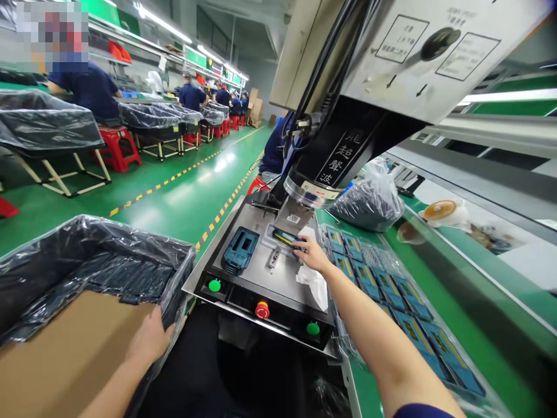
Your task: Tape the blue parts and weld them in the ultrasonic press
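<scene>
My right hand [311,252] is closed on the edge of a dark plastic housing half [285,238] with a yellow strip. The piece sits at a pale fixture [270,233], just under the metal horn [296,213] of an ultrasonic welding machine [331,151]. To its left on the metal base lies a teal housing [241,248] with dark openings. Over the lined bin at left, my left hand [150,335] reaches past a cardboard sheet [73,348], thumb apart from the fingers. Dark plastic parts [145,278] lie just beyond it; its fingertips are partly hidden.
The machine's front carries two green buttons [214,285] and a red stop button [261,310]. A white cloth [314,284] lies by my right wrist. Clear trays of teal housings [409,331] stand at right. A bagged bundle [369,194] sits behind. Co-workers [89,90] sit along the far line.
</scene>
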Tool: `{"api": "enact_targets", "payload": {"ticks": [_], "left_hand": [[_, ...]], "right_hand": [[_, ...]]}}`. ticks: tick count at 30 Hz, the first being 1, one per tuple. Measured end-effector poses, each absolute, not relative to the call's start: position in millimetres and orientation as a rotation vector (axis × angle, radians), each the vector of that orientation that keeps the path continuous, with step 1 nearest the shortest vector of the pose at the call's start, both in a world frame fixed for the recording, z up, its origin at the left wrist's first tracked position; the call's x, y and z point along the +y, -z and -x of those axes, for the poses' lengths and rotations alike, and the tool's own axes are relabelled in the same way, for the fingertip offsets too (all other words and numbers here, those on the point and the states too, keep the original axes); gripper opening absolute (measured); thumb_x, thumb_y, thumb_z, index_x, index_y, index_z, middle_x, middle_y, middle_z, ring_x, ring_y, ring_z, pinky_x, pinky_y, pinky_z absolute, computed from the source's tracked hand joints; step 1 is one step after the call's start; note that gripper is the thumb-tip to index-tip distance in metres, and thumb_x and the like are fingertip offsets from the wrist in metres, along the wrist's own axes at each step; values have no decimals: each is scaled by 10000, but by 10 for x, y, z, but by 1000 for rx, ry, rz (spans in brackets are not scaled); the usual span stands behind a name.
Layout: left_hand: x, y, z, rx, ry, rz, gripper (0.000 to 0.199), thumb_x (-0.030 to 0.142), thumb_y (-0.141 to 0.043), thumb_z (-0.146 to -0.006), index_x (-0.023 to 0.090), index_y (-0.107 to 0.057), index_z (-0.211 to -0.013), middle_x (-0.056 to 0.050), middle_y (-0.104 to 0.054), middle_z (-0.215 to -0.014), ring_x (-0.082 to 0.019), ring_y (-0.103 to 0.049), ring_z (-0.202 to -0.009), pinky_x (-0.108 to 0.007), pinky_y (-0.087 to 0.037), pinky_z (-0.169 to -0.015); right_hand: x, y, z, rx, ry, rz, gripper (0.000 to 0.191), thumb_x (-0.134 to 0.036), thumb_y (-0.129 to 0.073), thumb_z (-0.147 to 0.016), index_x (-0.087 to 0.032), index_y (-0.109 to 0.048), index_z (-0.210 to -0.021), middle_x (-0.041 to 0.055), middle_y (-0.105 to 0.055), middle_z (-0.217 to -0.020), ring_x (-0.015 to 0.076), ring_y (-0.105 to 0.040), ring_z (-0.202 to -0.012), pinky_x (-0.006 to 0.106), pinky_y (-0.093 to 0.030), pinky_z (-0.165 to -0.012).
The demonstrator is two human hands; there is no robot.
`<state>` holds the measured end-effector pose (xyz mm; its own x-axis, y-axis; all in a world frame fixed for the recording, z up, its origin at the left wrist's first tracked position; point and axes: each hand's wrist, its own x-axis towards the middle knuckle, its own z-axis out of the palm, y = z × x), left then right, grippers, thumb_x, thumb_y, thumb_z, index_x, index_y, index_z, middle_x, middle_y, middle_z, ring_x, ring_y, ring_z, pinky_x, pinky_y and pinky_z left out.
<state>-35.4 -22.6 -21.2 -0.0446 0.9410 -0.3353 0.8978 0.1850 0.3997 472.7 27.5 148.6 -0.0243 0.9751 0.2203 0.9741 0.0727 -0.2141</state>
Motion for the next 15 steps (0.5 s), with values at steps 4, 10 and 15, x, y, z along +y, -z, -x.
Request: {"api": "enact_targets", "payload": {"ticks": [4, 10, 15], "left_hand": [[-217, 168, 323, 1918, -68, -1720, 485, 434, -415, -859, 163, -422, -1262, -182, -569, -1194, -358, -608, -1056, -448, -476, -812], [-230, 97, 297, 1934, -60, -1715, 442, 426, -391, -865, 169, -432, -1222, -176, -564, -1205, -356, -614, -1040, -454, -475, -787], [-226, 98, 288, 1949, -38, -1715, 441, 436, -388, -865, 167, -432, -1212, -177, -558, -1207, -356, -611, -1040, -461, -473, -791]], "right_hand": [[524, -1543, -4683, -2144, -47, 1985, 320, -195, -614, -756, -234, -750, -1043, 94, -600, -1200, 261, -545, -1145, 408, -419, -1027], [636, -1581, -4501, -2158, -61, 2084, 297, -316, -525, -877, -262, -743, -1071, 68, -631, -1206, 244, -520, -1166, 349, -413, -1002], [588, -1521, -4335, -2058, -14, 2206, 388, -438, -404, -950, -283, -722, -1110, 59, -617, -1225, 230, -506, -1175, 336, -399, -993]]}}
